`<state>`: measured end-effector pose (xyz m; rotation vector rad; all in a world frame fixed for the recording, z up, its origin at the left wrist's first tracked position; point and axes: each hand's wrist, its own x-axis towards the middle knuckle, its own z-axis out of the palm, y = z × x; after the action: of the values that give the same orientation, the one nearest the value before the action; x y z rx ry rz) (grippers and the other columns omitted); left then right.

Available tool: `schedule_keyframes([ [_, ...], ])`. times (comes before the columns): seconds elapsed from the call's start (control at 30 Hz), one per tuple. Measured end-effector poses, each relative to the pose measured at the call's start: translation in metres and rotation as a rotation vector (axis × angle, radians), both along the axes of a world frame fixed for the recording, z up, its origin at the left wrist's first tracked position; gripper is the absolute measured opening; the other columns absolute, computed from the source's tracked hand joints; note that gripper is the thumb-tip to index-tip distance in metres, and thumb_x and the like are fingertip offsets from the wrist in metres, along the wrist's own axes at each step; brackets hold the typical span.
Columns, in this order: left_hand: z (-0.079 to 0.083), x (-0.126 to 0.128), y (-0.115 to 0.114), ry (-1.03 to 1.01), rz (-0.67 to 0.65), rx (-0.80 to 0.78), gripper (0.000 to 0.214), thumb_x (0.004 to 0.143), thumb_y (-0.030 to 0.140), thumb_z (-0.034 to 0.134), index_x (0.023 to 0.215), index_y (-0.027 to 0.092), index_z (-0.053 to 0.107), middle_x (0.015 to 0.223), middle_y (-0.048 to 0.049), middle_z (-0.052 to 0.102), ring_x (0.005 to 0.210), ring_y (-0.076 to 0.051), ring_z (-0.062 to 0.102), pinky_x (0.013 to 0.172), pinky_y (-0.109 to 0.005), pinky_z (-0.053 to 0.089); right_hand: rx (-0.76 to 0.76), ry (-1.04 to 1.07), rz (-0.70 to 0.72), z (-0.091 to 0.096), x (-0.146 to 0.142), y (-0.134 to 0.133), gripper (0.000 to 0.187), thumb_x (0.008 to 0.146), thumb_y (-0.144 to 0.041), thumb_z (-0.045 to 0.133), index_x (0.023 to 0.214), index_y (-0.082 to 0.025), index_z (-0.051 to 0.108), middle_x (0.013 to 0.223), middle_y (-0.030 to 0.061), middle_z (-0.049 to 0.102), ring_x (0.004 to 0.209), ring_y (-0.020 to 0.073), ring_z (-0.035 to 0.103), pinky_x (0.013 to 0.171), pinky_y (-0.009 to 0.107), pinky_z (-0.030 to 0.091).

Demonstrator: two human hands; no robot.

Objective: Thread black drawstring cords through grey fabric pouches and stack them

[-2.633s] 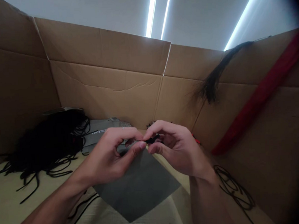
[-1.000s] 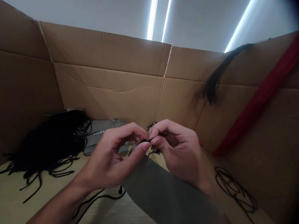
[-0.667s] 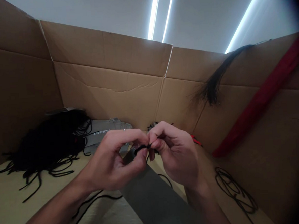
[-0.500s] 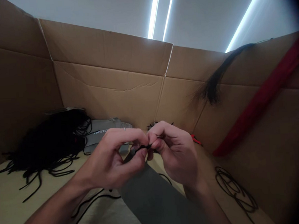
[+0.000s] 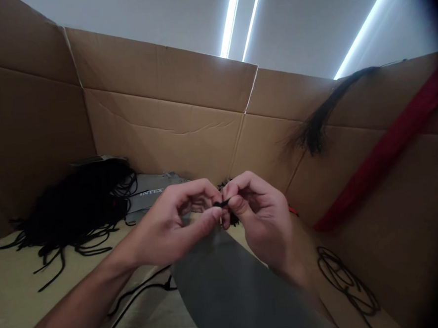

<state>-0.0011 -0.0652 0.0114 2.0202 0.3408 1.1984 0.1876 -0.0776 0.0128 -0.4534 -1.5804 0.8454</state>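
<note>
**Item 1, work piece:** short black cord end (image 5: 221,203), held in air directly above tip of grey sheet (image 5: 227,292), betw. both hands. Sheet: dark grey, flat, fabric or plastic, not certain which; tip reached up behind hands, contact w/ hands not visible.

**Item 2, L hand** (image 5: 170,224): above sheet, left of cord. Thumb & curled fingers (image 5: 193,193) closed toward cord, thumb tip pressed on it; fingers not spread.

**Item 3, R hand** (image 5: 261,213): above sheet, right of cord. Thumb & index pinched cord from other side; remaining fingers (image 5: 252,184) curled in, close together.

**Surface:** pale tan flat floor (image 5: 21,265), probably cardboard, under sheet & running out both sides.

**Left of sheet:** large heap of black cords (image 5: 73,202), loose ends trailing on floor; grey packet w/ "INTEX" print (image 5: 150,198) just beside heap; thin black cord (image 5: 138,295) lying near sheet's left edge.

**Right of sheet:** coil of thin black cord (image 5: 347,280) on floor; small red bit (image 5: 292,210), too small to identify.

**Room:** tall brown cardboard walls (image 5: 165,127) past sheet, creased & folded at corners. Black fibre hank (image 5: 314,136) hung on right wall; long red strap (image 5: 385,149) slanted across same wall. Above walls: white ceiling (image 5: 307,25) w/ bright strip lights (image 5: 230,20).
</note>
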Motion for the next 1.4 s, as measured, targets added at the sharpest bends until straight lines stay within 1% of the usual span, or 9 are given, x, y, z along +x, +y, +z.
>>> schedule_keyframes([
  [0.1,0.003,0.003,0.001,0.052,0.014,-0.023,0.013,0.105,0.024,0.065,0.099,0.015,0.074,0.087,-0.0031,0.075,0.087,-0.014,0.070,0.075,-0.020,0.051,0.030,-0.007,-0.054,0.003,0.009,0.001,0.020,0.099,-0.034,0.078,0.089,-0.020,0.067,0.075,-0.0035,0.066,0.060,0.0076,0.063,0.059,0.019,0.052],
  [0.23,0.004,0.003,0.001,0.111,0.103,0.071,0.024,0.107,0.028,0.061,0.092,0.015,0.075,0.083,-0.0015,0.072,0.077,-0.012,0.062,0.069,-0.021,0.046,0.008,-0.108,0.045,0.006,0.022,0.001,0.021,0.093,-0.033,0.086,0.108,-0.023,0.074,0.091,-0.0011,0.069,0.070,0.0090,0.066,0.063,0.020,0.054],
  [0.4,0.001,0.000,-0.003,0.163,0.151,0.141,0.027,0.107,0.031,0.060,0.086,0.016,0.067,0.076,0.0008,0.063,0.068,-0.011,0.052,0.062,-0.023,0.039,-0.019,-0.169,0.077,0.006,0.021,0.000,0.018,0.083,-0.025,0.094,0.090,-0.020,0.077,0.082,-0.0019,0.068,0.072,0.0081,0.062,0.063,0.017,0.051],
  [0.57,0.000,-0.001,-0.009,0.113,0.043,0.116,0.023,0.110,0.027,0.056,0.088,0.019,0.059,0.081,0.0015,0.062,0.070,-0.010,0.050,0.062,-0.021,0.038,-0.156,-0.042,0.221,0.005,0.011,-0.001,0.026,0.081,-0.033,0.095,0.087,-0.018,0.075,0.074,-0.0011,0.068,0.058,0.0072,0.059,0.054,0.018,0.050],
  [0.7,-0.001,0.000,-0.013,0.044,-0.060,0.018,0.025,0.110,0.028,0.056,0.088,0.019,0.057,0.084,-0.0011,0.065,0.075,-0.012,0.054,0.064,-0.022,0.040,-0.157,0.052,0.287,0.003,0.006,-0.003,0.029,0.080,-0.037,0.095,0.084,-0.017,0.075,0.071,-0.0006,0.068,0.049,0.0059,0.055,0.045,0.016,0.048],
  [0.87,0.000,0.001,-0.014,0.010,-0.149,-0.042,0.028,0.108,0.031,0.061,0.083,0.018,0.058,0.080,-0.0016,0.064,0.067,-0.012,0.047,0.058,-0.023,0.035,-0.145,0.080,0.315,0.002,0.002,-0.005,0.035,0.079,-0.043,0.096,0.078,-0.018,0.071,0.068,-0.0028,0.065,0.044,0.0045,0.051,0.039,0.014,0.045],
  [1.1,-0.001,0.002,-0.013,0.026,-0.058,-0.078,0.032,0.108,0.037,0.058,0.084,0.018,0.059,0.080,-0.0048,0.061,0.075,-0.017,0.054,0.063,-0.027,0.040,-0.016,0.005,0.253,0.008,0.007,-0.004,0.014,0.085,-0.027,0.091,0.083,-0.020,0.080,0.073,0.0001,0.070,0.057,0.0083,0.061,0.050,0.018,0.054],
  [1.23,0.000,0.002,-0.015,0.018,-0.049,-0.070,0.034,0.109,0.036,0.056,0.081,0.018,0.056,0.077,-0.0035,0.059,0.077,-0.017,0.057,0.066,-0.027,0.042,-0.023,0.020,0.247,0.006,0.006,-0.002,0.019,0.083,-0.033,0.093,0.081,-0.020,0.079,0.069,-0.0001,0.071,0.052,0.0094,0.061,0.047,0.020,0.054],
  [1.4,0.000,0.002,-0.018,-0.021,-0.109,-0.106,0.032,0.108,0.034,0.059,0.081,0.018,0.060,0.083,-0.0042,0.065,0.080,-0.017,0.062,0.070,-0.026,0.046,-0.090,0.137,0.334,0.002,-0.001,-0.005,0.025,0.079,-0.037,0.096,0.079,-0.021,0.077,0.068,-0.0008,0.072,0.046,0.0081,0.059,0.041,0.017,0.052],
])
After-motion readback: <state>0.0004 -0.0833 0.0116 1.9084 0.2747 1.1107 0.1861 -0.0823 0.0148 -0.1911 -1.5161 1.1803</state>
